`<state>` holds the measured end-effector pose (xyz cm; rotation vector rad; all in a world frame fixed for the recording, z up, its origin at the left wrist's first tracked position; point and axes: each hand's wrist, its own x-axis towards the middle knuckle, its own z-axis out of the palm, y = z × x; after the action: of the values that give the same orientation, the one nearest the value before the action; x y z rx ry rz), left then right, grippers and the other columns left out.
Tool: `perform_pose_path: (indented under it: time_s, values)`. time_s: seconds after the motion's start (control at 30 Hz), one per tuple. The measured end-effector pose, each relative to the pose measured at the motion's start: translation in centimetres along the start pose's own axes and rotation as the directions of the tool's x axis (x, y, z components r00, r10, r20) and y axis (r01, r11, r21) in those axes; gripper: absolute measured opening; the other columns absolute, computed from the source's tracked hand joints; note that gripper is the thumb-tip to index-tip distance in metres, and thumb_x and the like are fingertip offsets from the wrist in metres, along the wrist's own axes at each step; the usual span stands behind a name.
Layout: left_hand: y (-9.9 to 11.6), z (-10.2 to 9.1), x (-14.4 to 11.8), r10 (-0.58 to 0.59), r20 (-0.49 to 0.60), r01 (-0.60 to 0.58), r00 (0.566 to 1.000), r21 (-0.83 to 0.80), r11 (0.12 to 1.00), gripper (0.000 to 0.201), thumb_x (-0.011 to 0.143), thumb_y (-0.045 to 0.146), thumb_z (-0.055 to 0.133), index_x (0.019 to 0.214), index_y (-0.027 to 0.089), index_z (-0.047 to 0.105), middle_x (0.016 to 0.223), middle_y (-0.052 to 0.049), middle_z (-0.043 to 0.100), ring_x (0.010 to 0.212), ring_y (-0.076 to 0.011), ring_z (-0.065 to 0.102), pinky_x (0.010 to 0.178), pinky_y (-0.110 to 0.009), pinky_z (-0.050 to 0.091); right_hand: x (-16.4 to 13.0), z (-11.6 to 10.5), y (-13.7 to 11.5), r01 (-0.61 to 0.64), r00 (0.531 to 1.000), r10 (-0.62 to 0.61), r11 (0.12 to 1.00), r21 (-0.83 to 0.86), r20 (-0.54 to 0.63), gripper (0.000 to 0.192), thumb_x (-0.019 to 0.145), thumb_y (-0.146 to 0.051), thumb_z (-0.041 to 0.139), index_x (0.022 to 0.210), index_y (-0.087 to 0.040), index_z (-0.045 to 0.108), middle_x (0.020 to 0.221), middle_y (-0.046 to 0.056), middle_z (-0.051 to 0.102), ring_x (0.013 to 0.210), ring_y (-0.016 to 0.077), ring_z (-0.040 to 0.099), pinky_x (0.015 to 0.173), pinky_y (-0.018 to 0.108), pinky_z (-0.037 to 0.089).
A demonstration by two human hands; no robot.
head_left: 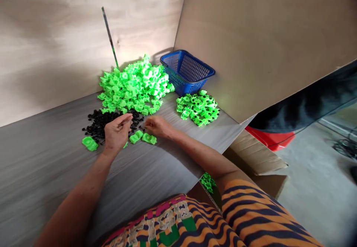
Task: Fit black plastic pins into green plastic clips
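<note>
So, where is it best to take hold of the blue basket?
Probably at the near rim of the blue basket, coming from above. It stands upright with its mouth open, and the boards close behind leave only the top and front free.

The single camera on my head is looking forward and down, close over the desk (41,172), facing the corner where two plywood walls (251,35) are meeting.
</note>
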<state>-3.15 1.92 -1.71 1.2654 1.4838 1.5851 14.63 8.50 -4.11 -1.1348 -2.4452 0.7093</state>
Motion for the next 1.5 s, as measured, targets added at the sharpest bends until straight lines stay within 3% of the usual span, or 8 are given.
perform_pose_path:
  time_s: [0.33,0.7,0.9,1.07,1.13,1.23,1.33,1.5]
  values:
    - [-0.5,-0.2,0.4,-0.013,-0.016,0.013,1.000,0.023,1.000,0.035,0.069,0.038,0.070,0.092,0.014,0.079,0.090,-0.011,0.080,0.079,-0.0236,0.076,0.054,-0.026,0.060,2.4,0.3,-2.0,0.031,0.979,0.030,0.955,-0.295,0.202,0.020,0.084,-0.008,0.058,0.092,-0.011,0.077,0.092,0.011,0.073,0.079,0.0171,0.059,0.068,0.026,0.039]
    - [-0.9,0.1,0.4,-0.050,-0.001,0.050,0.999,0.016,0.999,0.034,0.069,0.038,0.071,0.092,0.015,0.080,0.088,-0.010,0.080,0.072,-0.0214,0.075,0.050,-0.023,0.056,3.0,-4.1,0.4,-0.144,0.989,0.138,0.884,-0.444,-0.046,0.028,0.092,-0.009,0.048,0.097,-0.014,0.075,0.125,0.016,0.063,0.111,0.0266,0.057,0.081,0.032,0.046]
    - [-1.3,0.1,0.3,-0.087,0.020,0.086,0.996,0.013,0.996,0.035,0.070,0.038,0.071,0.093,0.014,0.079,0.086,-0.010,0.079,0.070,-0.0212,0.075,0.047,-0.023,0.055,3.6,-2.9,2.4,-0.122,0.992,0.125,0.938,-0.325,-0.012,0.025,0.087,-0.004,0.047,0.088,-0.013,0.071,0.112,0.013,0.069,0.089,0.0185,0.062,0.078,0.028,0.046]
    - [-1.4,0.3,0.3,-0.083,0.008,0.083,0.996,-0.008,0.996,0.039,0.068,0.041,0.073,0.095,0.014,0.078,0.086,-0.010,0.078,0.068,-0.0195,0.073,0.049,-0.024,0.056,3.4,-2.0,3.1,-0.064,0.973,0.076,0.996,0.063,-0.219,0.018,0.079,-0.004,0.053,0.066,-0.017,0.058,0.085,0.006,0.068,0.077,0.0141,0.059,0.074,0.025,0.046]
    - [-1.3,0.3,0.3,-0.060,0.014,0.060,0.998,-0.022,0.998,0.041,0.069,0.042,0.074,0.099,0.014,0.078,0.089,-0.009,0.077,0.067,-0.0169,0.071,0.051,-0.023,0.055,3.2,-1.8,2.4,-0.042,0.954,0.150,0.924,0.380,-0.258,0.013,0.080,-0.014,0.058,0.068,-0.018,0.057,0.069,0.000,0.063,0.064,0.0118,0.056,0.063,0.023,0.045]
    - [-1.2,0.3,0.1,-0.019,0.047,0.020,0.999,-0.027,0.999,0.048,0.068,0.040,0.079,0.110,0.016,0.077,0.100,-0.010,0.076,0.067,-0.0131,0.068,0.053,-0.021,0.055,2.6,-1.7,0.3,-0.003,0.977,0.171,0.605,0.796,-0.127,0.020,0.080,-0.037,0.069,0.078,-0.019,0.061,0.057,-0.005,0.060,0.048,0.0092,0.050,0.049,0.021,0.042]
    - [-0.9,0.2,0.0,-0.017,0.108,0.024,0.994,-0.065,0.998,0.057,0.068,0.037,0.082,0.120,0.017,0.074,0.104,-0.009,0.076,0.074,-0.0140,0.069,0.057,-0.021,0.056,1.7,-1.8,-2.0,-0.027,0.993,0.113,0.356,0.934,-0.014,0.035,0.068,-0.045,0.083,0.078,-0.019,0.062,0.055,-0.005,0.063,0.046,0.0084,0.054,0.045,0.019,0.041]
    - [-0.3,0.2,0.0,-0.102,0.254,0.161,0.962,-0.225,0.961,0.069,0.063,0.039,0.086,0.125,0.015,0.070,0.094,-0.006,0.077,0.072,-0.0176,0.072,0.062,-0.029,0.063,1.0,-1.5,-3.8,-0.080,0.992,0.109,0.221,0.972,0.057,0.042,0.061,-0.046,0.090,0.074,-0.018,0.061,0.051,-0.006,0.062,0.044,0.0080,0.056,0.042,0.017,0.042]
